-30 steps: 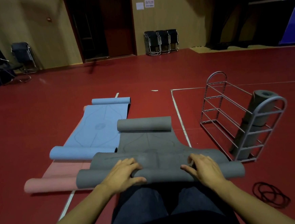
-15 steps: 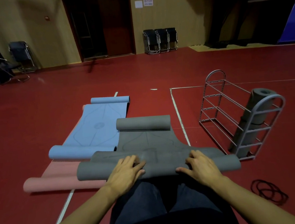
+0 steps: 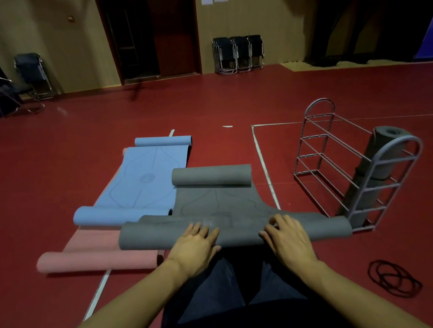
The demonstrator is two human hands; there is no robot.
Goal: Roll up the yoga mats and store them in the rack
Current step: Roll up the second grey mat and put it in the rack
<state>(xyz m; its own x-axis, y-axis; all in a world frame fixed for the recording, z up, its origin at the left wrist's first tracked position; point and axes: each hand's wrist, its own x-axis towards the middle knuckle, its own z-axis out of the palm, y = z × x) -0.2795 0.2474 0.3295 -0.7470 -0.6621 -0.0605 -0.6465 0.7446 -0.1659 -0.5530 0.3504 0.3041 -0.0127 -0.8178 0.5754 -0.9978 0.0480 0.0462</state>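
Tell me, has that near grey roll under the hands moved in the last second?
Yes. The grey roll has rolled away from the person, further up its own mat toward the far grey curl. Its right end now sits beside the rack's foot.

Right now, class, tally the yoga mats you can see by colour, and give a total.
Grey mats: 2, one under both hands, one rolled beside the rack
Blue mats: 1
Pink mats: 1
Total: 4
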